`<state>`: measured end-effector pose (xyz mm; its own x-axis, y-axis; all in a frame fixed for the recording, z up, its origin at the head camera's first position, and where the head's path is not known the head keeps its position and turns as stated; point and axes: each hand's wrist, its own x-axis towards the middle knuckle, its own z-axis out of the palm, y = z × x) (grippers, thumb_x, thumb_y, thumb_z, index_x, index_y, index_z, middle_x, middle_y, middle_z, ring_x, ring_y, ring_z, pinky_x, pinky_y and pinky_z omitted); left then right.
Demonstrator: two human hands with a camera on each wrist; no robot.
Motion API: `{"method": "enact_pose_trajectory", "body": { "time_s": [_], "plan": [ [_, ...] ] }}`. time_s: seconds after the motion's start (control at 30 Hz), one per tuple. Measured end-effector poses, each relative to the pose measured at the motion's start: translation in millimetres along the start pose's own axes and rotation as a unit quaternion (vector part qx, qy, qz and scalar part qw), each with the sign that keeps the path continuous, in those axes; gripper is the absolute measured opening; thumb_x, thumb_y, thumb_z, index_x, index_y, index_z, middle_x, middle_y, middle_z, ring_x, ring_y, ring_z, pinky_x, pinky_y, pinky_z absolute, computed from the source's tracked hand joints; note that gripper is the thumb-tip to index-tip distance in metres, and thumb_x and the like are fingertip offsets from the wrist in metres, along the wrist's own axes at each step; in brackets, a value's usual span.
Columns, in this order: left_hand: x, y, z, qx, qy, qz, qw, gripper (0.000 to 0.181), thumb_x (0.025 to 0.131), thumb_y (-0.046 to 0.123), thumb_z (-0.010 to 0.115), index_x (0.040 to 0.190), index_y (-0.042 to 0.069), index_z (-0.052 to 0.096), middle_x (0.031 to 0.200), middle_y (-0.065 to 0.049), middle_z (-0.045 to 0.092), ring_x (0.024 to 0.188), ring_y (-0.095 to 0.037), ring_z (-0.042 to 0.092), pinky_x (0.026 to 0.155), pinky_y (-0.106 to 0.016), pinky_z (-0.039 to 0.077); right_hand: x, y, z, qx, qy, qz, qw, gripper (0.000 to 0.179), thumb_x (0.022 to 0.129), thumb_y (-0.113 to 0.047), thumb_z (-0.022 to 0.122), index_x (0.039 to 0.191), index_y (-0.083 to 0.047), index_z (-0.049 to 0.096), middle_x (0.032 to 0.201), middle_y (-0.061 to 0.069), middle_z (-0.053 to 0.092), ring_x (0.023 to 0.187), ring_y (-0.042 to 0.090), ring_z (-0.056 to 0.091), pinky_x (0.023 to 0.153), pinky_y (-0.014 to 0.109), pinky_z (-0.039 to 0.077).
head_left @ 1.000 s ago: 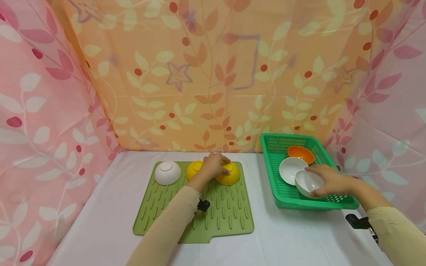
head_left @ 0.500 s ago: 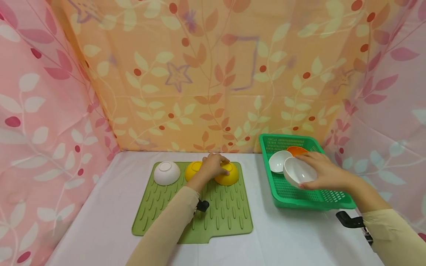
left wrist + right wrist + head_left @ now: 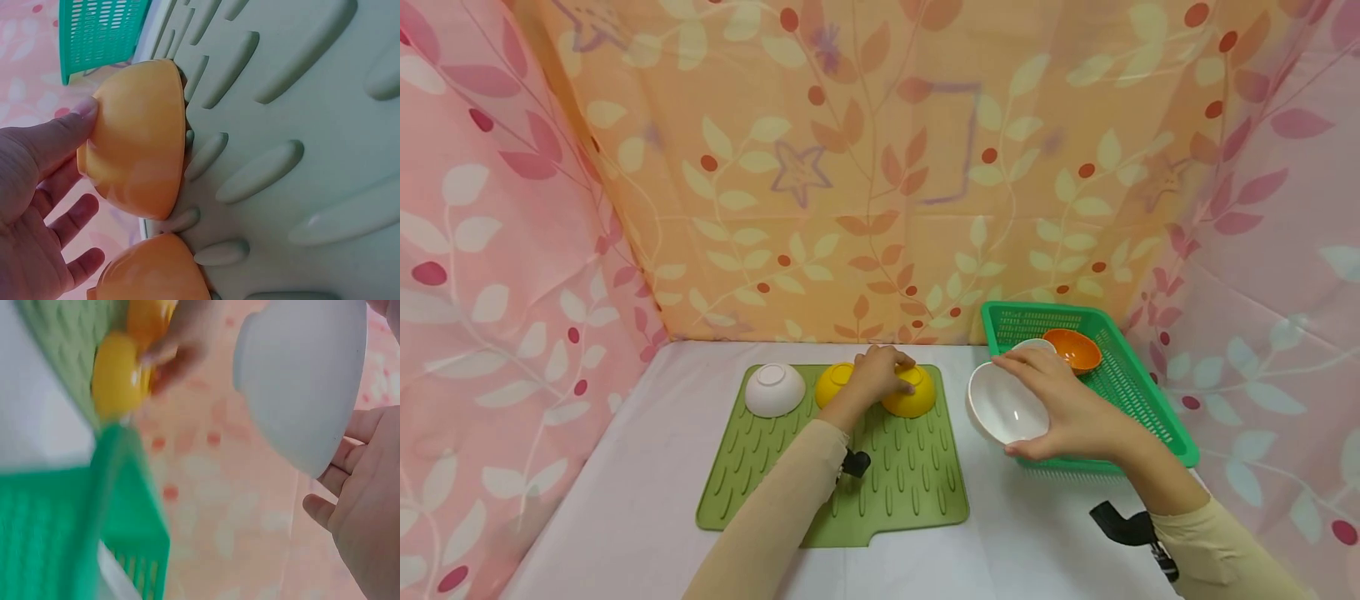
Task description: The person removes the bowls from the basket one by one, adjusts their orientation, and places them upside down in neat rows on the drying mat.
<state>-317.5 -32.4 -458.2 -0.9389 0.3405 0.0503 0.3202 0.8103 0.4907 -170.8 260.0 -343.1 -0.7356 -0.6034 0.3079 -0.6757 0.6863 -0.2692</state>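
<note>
My left hand holds the right-hand yellow bowl, upside down on a green ridged mat; in the left wrist view the thumb presses the bowl near its foot, other fingers loose. Beside it sit another upturned yellow bowl and, further left, an upturned white bowl. My right hand grips a white bowl by its rim, tilted, inside facing me, in the air between mat and basket. The right wrist view shows its outside.
The green basket stands right of the mat. An orange bowl lies in it, with a white bowl mostly hidden behind my right hand. White cloth covers the table; patterned curtains enclose the back and sides.
My right hand has lifted the white bowl out of the basket and carried it left. The other white bowl in the basket shifted left and back. My left hand has stayed put.
</note>
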Motion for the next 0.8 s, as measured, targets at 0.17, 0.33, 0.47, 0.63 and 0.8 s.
{"method": "enact_pose_trajectory", "body": {
  "time_s": [0.17, 0.33, 0.47, 0.63, 0.8],
  "plan": [
    [0.1, -0.9, 0.9, -0.007, -0.003, -0.013, 0.9999, 0.048, 0.083, 0.037, 0.086, 0.129, 0.025, 0.074, 0.131, 0.002, 0.069, 0.127, -0.029, 0.05, 0.104, -0.052, 0.035, 4.1, -33.2, 29.8, 0.018, -0.008, -0.024, 0.9995, 0.108, 0.063, -0.055, 0.091, 0.153, -0.018, 0.045, 0.147, -0.001, 0.044, 0.14, 0.023, 0.033, 0.103, 0.056, 0.046],
    [0.7, -0.3, 1.5, -0.008, -0.001, -0.013, 0.9999, 0.048, 0.083, 0.038, 0.085, 0.128, 0.026, 0.074, 0.129, 0.002, 0.07, 0.123, -0.028, 0.052, 0.104, -0.051, 0.036, 5.1, -58.3, 62.5, 0.013, -0.02, -0.056, 0.9982, 0.113, 0.06, -0.059, 0.091, 0.154, -0.018, 0.043, 0.145, -0.007, 0.044, 0.141, 0.018, 0.033, 0.108, 0.05, 0.042],
    [1.3, -0.6, 2.2, -0.001, 0.002, -0.008, 1.0, 0.047, 0.083, 0.039, 0.085, 0.127, 0.027, 0.074, 0.128, 0.004, 0.07, 0.122, -0.027, 0.052, 0.101, -0.049, 0.037, 4.6, -69.2, 84.7, 0.01, -0.023, -0.076, 0.9968, 0.112, 0.059, -0.059, 0.091, 0.151, -0.014, 0.047, 0.144, -0.006, 0.045, 0.142, 0.018, 0.034, 0.113, 0.048, 0.037],
    [1.4, -1.1, 2.6, 0.002, 0.006, -0.006, 1.0, 0.047, 0.083, 0.038, 0.086, 0.126, 0.026, 0.075, 0.128, 0.003, 0.07, 0.124, -0.027, 0.052, 0.101, -0.049, 0.036, 4.3, -74.6, 102.6, 0.014, -0.031, -0.079, 0.9963, 0.111, 0.059, -0.06, 0.089, 0.152, -0.016, 0.046, 0.144, -0.009, 0.044, 0.143, 0.015, 0.032, 0.116, 0.044, 0.036],
    [2.2, -2.1, 3.3, 0.007, 0.006, -0.004, 0.9999, 0.047, 0.083, 0.039, 0.086, 0.127, 0.027, 0.074, 0.129, 0.003, 0.069, 0.124, -0.027, 0.052, 0.101, -0.049, 0.036, 4.8, -74.5, 115.1, 0.023, -0.029, -0.081, 0.996, 0.111, 0.06, -0.059, 0.09, 0.151, -0.013, 0.047, 0.144, -0.007, 0.044, 0.143, 0.017, 0.033, 0.116, 0.047, 0.036]
  ]
}}
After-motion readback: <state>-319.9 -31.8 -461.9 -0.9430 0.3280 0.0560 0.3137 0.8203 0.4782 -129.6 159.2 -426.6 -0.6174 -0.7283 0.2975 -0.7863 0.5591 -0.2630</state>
